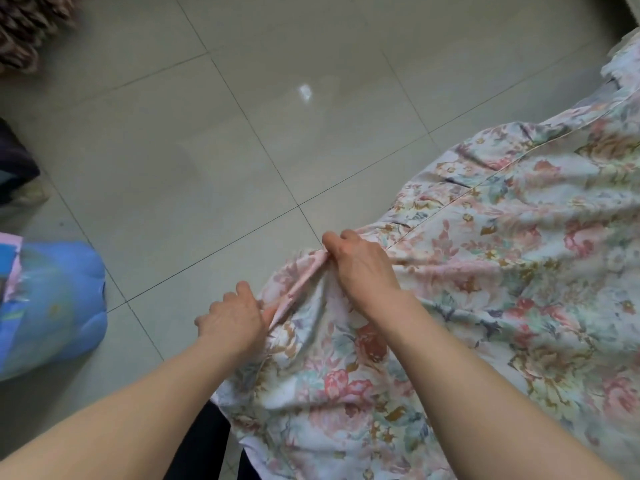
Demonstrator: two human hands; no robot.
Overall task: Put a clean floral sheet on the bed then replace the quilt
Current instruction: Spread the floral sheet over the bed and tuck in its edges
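Both hands hold the same pink-edged hem of the floral sheet (450,289), which spills from the right of the view down over the pale tiled floor (207,133) and toward the person's legs at the bottom edge. The left hand (232,318) has its fingers curled, pinching the hem at its nearer end; the right hand (360,268) grips the gathered hem farther along, knuckles up and fingers tucked into the bunched cloth. Between the two hands the edge runs as a short, taut pink strip. The rest of the sheet lies in loose folds, with a seam line crossing it toward the upper right. At the left edge sits a blue plastic bag (52,306), puffed full, its contents not discernible through the film. A brown, shaggy fabric (31,26) shows in the top left corner.
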